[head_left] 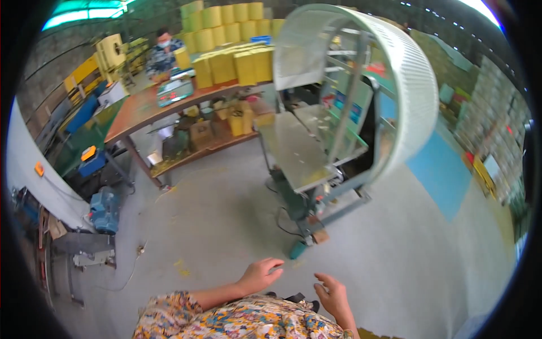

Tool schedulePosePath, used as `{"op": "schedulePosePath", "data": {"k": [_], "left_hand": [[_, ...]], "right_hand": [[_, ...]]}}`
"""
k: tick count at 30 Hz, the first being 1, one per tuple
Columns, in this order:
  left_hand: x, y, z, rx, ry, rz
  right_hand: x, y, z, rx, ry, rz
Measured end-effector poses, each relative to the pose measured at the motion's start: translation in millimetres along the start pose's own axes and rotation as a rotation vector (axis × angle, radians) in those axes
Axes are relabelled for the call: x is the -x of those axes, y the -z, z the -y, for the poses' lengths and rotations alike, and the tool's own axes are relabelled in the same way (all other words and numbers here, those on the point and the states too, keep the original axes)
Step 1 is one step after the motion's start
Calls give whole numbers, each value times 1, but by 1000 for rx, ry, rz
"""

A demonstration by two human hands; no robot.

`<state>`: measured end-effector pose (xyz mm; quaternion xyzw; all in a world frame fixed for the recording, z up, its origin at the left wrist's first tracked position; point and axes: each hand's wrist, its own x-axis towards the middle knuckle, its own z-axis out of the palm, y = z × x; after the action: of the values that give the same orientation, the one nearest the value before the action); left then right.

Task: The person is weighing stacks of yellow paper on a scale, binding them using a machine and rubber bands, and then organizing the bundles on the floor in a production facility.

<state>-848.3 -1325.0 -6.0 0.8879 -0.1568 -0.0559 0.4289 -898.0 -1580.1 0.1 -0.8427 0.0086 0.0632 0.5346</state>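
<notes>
My left hand (261, 276) is held in front of my body at the bottom middle, its fingers loosely apart around nothing. Just to its right, my right hand (332, 292) is also free, with thumb and fingers spread. Neither hand touches anything. Ahead of them stands a machine with a metal worktop (299, 148) and a large curved white slatted guard (415, 85) arching over its right side. A small teal block (297, 250) sits at the foot of its frame, close beyond my hands.
A long brown workbench (129, 116) holds yellow stacks (234, 66) and a scale (174, 91); a masked person (164, 53) is behind it. A blue motor (105, 210) stands left, near a cable (135, 265) on the floor. Right are a blue floor patch (443, 175) and wrapped stacks (491, 107).
</notes>
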Motion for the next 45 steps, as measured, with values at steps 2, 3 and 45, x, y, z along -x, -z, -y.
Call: {"op": "schedulePosePath", "data": {"k": [2,3,45], "left_hand": [[-5,119,100,-15,58,-81],[-8,131,126,41,129,-178],[-698,1079,777,-954,-28,-689]], "right_hand": [[-99,-128,62,8,168,88],[-134,-151,74,82,316,202],[-1094,-750,494,-94,201,903]]}}
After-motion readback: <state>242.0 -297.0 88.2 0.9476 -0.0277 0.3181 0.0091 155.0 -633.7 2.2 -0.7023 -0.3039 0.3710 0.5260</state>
